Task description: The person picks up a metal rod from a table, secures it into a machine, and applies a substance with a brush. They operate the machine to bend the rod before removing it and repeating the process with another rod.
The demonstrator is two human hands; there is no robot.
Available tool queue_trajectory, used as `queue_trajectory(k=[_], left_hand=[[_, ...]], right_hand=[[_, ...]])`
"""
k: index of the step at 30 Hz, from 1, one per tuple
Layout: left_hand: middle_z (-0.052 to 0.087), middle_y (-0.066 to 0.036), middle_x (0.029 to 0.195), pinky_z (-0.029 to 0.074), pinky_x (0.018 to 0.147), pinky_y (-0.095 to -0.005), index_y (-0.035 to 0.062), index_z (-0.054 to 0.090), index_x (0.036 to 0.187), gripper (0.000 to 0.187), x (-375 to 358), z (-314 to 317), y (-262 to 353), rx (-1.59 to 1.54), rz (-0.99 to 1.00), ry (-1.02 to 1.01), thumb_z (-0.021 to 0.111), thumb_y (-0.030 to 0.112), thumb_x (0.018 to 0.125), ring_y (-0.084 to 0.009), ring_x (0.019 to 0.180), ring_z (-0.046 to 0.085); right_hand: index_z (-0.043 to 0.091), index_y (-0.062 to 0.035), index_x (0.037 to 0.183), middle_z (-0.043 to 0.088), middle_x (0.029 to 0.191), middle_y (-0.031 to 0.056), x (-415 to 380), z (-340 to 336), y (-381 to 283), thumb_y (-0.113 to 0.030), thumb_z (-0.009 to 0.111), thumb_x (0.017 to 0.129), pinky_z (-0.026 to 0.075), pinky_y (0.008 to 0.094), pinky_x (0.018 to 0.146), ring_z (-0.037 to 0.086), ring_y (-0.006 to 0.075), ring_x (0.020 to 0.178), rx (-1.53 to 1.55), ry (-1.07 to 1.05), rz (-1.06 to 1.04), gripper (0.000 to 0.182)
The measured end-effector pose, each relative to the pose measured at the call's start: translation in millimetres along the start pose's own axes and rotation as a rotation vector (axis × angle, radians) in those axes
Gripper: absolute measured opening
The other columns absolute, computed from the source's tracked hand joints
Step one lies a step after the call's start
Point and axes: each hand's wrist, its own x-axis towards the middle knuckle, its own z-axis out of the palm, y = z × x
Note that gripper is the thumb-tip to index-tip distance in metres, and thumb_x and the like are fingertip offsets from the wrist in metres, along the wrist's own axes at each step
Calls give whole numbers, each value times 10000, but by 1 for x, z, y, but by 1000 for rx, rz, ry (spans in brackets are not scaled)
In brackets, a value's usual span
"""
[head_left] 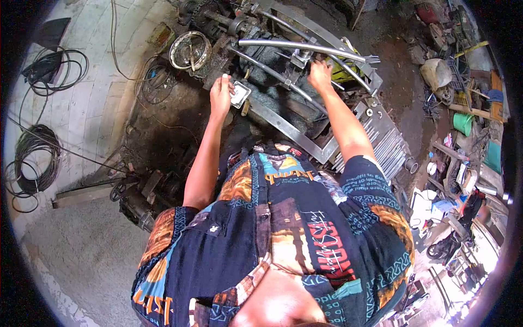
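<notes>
A metal machine with long bars fills the top centre. My left hand (221, 98) is at its left side, beside a small white-faced square plate (239, 94), fingers held together; whether they grip anything is unclear. On the right, my right hand (320, 74) has its fingers curled at a small metal block (300, 58) on the machine; what the fingertips hold is too small to make out. A long shiny curved bar (302, 46) passes just above my right hand. Below both hands runs the flat metal frame edge (283, 126).
A round pan (189, 50) sits beyond my left hand. Many metal rods (376, 147) lie right of my right forearm. Coiled black cables (37, 150) lie at far left. Scrap and a green bucket (462, 123) are at the right.
</notes>
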Motion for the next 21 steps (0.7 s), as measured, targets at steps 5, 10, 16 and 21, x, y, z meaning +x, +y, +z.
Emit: queue_trajectory(k=[5,10,16,21], left_hand=[[573,-11,761,409,568,-226,10,598,1095,422,2,-1,4,80,60,-52,435,392,1015,-74,646,531],[619,-34,855,462,683,-240,8,586,1171,402,3,16,39,126,133,-183,527,356,979,-103,760,582],[668,-173,1045,496,864,-352,-19,583,1192,452,46,52,70,258,288,-254,597,346,925,-236,973,647],[657,-180,1085,499,867,-378,-23,575,1200,495,73,71,84,310,397,-350,621,366,896,-273,995,645]], right_hand=[[705,-43,945,651,1104,155,-5,-8,22,-94,538,771,327,668,975,530,345,1183,-132,-69,-24,246],[697,-60,842,682,1011,113,-37,-18,52,-118,601,725,337,651,958,636,331,986,-185,-54,-13,162],[681,-89,941,663,1054,105,-61,-32,47,-168,678,704,369,600,936,597,308,1076,-163,-156,85,250],[686,-88,930,672,1036,92,-69,-46,61,-153,663,697,362,613,931,596,312,1075,-154,-59,121,243]])
